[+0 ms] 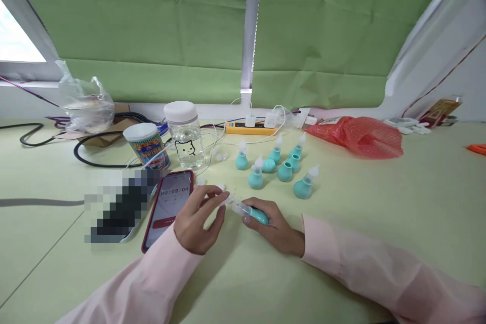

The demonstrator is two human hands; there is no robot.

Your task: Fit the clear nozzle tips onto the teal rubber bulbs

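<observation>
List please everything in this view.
tipped bulbs: 5, teal, centre
bulbs without visible tips: 3, teal, centre
small pieces: several, whitish, centre
bottle: 1, clear, left
tub: 1, blue, left
phone: 1, red-edged, left
pixelated thing: 1, dark, left
cables: several, mixed, back
plastic bag: 1, clear, back
power strip: 1, orange, back
bundle: 1, red, right
blinds: 2, green, back
table: 1, pale green, beneath
held bulb: 1, teal, front
left grip: 1, pink-sleeved, front
right grip: 1, pink-sleeved, around held bulb
</observation>
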